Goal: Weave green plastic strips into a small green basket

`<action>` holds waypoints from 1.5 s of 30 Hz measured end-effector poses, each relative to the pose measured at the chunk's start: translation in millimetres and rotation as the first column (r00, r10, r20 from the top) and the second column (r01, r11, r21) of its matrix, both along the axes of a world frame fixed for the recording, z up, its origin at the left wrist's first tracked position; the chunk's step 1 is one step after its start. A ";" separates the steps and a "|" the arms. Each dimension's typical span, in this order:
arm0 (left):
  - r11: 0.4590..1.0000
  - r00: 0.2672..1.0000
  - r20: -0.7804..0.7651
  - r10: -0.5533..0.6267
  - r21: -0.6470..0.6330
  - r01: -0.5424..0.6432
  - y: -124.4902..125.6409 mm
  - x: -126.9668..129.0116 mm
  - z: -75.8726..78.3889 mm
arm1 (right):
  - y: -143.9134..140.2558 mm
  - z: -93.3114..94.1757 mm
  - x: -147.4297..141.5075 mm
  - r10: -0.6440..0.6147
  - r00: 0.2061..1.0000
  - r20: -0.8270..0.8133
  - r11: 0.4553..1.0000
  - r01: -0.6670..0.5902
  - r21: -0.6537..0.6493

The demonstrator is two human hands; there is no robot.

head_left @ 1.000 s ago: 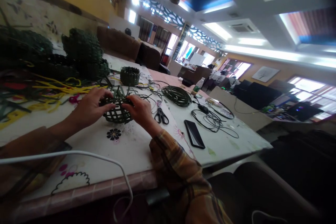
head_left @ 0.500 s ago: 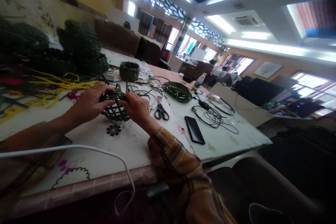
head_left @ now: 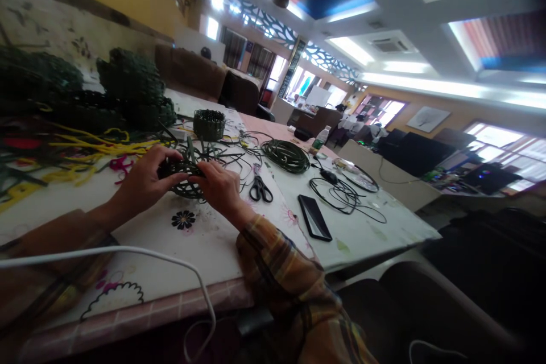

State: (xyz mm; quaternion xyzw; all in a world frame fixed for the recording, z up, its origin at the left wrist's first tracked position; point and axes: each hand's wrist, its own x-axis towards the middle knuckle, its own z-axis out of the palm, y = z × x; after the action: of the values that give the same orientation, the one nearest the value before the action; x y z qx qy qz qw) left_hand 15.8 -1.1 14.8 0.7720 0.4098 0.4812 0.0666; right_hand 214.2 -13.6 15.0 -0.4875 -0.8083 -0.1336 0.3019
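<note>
"What can you see of the small, round, dark-green basket of woven strips [head_left: 186, 190]?"

"Only part. It sits on the left of the white, flower-printed table [head_left: 222, 244], between the two hands, which cover much of its rim. Its near wall shows as an open lattice, and loose strip ends stick up on the far side."

"And the fingers?"

"The left hand [head_left: 147, 175] is clamped on the left rim, thumb on the near side; its fingertips are hard to make out. The right hand [head_left: 218, 186] has thumb and fingers pinched together on the right rim; which strip they grip, I cannot tell."

"What lies around?"

"Right of the basket, black-handled metal scissors [head_left: 260, 190], blades pale and blurred. Farther right, a loose coil of flat green strip [head_left: 285, 156]. Beyond the hands, a finished-looking, tightly woven, dark-green round basket [head_left: 209, 125]. At far left, dark, lumpy woven green pieces [head_left: 132, 82] blur together, cut off by the edge."
</note>
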 end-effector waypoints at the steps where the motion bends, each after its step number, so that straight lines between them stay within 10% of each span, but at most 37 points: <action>1: 1.000 1.000 0.012 0.016 -0.001 -0.016 -1.2 1.2 -0.2 | 0.1 -1.0 -0.1 0.002 1.000 0.001 1.000 -0.002 0.007; 15: 0.966 0.945 0.320 0.062 -0.256 0.024 -5.2 9.0 -3.4 | 5.1 -15.1 2.5 0.051 0.998 0.048 0.995 -0.055 0.078; 24: 0.997 0.995 0.098 0.018 0.079 -0.026 -8.4 4.8 -1.0 | 7.6 -14.4 4.4 0.052 0.998 0.033 0.999 -0.052 0.010; 45: 0.999 0.989 0.141 0.038 -0.029 -0.034 -6.5 8.1 -4.7 | -2.9 -2.0 -0.2 0.127 0.976 -0.180 0.977 -0.154 -0.147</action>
State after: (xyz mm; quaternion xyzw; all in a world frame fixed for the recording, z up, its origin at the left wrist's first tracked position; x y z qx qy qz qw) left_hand 23.9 -7.5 10.1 0.7276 0.4243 0.5302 0.0972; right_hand 214.0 -16.5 13.0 -0.4613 -0.8203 -0.0046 0.3381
